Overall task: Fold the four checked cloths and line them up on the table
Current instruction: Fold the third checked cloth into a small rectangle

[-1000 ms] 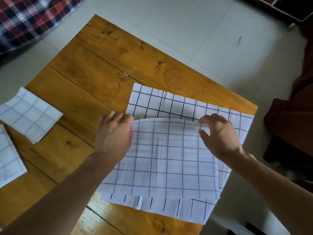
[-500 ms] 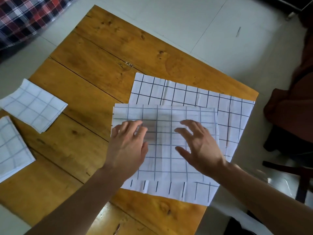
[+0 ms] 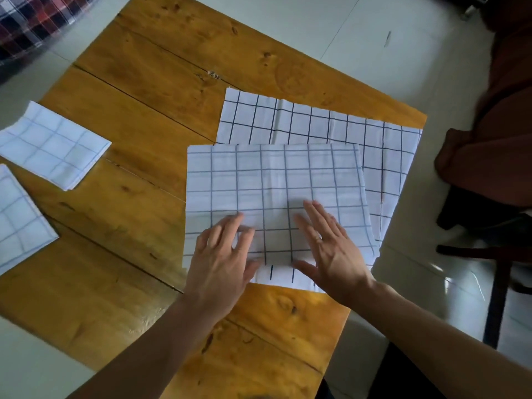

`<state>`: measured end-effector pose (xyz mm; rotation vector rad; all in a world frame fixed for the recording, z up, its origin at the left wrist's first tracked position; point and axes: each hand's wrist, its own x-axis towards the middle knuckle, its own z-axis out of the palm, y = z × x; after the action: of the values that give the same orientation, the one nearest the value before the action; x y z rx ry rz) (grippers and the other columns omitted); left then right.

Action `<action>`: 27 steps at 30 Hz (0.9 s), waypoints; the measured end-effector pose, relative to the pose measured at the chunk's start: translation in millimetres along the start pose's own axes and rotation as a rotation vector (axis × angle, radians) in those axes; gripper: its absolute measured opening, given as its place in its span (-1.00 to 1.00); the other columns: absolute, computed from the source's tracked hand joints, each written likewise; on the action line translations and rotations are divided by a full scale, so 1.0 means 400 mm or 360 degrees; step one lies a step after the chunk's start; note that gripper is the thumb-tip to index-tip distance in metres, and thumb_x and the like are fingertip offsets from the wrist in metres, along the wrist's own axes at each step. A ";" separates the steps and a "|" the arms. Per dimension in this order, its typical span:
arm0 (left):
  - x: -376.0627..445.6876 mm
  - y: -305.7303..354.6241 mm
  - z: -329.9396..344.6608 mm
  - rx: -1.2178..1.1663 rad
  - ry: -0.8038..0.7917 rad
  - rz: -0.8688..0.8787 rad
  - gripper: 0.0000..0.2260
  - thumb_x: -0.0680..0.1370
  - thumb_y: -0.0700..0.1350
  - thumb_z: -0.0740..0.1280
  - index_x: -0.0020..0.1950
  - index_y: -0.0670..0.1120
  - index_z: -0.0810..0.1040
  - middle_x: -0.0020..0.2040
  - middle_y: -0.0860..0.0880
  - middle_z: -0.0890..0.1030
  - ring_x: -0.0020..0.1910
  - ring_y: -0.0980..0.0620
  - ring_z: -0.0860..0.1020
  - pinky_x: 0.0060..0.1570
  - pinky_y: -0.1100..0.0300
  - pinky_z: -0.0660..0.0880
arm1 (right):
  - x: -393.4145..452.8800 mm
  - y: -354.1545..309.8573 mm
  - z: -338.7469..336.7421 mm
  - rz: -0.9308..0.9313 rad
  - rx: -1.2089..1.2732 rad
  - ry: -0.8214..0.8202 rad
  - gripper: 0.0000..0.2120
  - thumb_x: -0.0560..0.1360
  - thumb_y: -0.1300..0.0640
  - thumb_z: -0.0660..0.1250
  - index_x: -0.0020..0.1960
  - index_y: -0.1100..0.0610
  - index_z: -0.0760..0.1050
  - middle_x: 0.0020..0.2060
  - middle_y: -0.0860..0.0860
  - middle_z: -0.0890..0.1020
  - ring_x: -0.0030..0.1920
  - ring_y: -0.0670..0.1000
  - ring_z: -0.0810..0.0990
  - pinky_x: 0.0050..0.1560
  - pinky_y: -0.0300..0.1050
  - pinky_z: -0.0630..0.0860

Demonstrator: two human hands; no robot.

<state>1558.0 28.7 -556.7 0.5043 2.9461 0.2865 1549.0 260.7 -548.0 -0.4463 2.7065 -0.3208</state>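
A white cloth with a dark grid, folded once (image 3: 273, 185), lies flat near the right side of the wooden table (image 3: 144, 90). It rests on top of another checked cloth that is spread out (image 3: 316, 122) and sticks out beyond it at the far and right sides. My left hand (image 3: 223, 254) and my right hand (image 3: 331, 246) press flat on the near part of the folded cloth, fingers straight. Two small folded checked cloths lie at the table's left edge, one farther (image 3: 54, 145) and one nearer (image 3: 20, 217).
The table's right edge runs close beside the cloths, and the spread cloth hangs slightly over it. A dark chair with brown fabric (image 3: 489, 156) stands on the tiled floor to the right. A red plaid fabric (image 3: 31, 21) shows at the top left.
Both hands laid the lifted edge of the cloth down away from me, let go of it, then slid back toward me, pressing flat on the folded cloth.
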 end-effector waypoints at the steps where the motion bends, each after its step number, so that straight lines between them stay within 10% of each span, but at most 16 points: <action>1: -0.003 -0.002 0.001 0.0000 -0.0001 0.0005 -0.54 0.52 0.17 0.36 0.32 -0.05 0.50 0.41 -0.12 0.43 0.37 -0.13 0.40 0.27 -0.05 0.41 | -0.004 0.002 0.003 0.0015 0.0031 -0.0007 -0.19 0.55 -0.20 0.26 0.61 0.07 -0.06 0.58 0.02 -0.22 0.56 -0.05 -0.33 0.54 -0.07 -0.21; 27: 0.062 0.061 -0.003 -0.0011 -0.0149 -0.0012 -0.55 0.47 0.06 0.39 0.32 -0.04 0.47 0.45 -0.08 0.38 0.40 -0.09 0.36 0.29 -0.03 0.41 | -0.044 0.075 0.068 0.0146 0.0036 0.0120 -0.32 0.65 -0.21 -0.04 0.61 0.08 -0.22 0.58 0.03 -0.28 0.57 0.05 -0.30 0.54 0.05 -0.27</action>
<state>1542.3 59.5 -552.9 0.4914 2.8546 0.2648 1567.7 290.2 -575.1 -0.3082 2.7831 -0.3485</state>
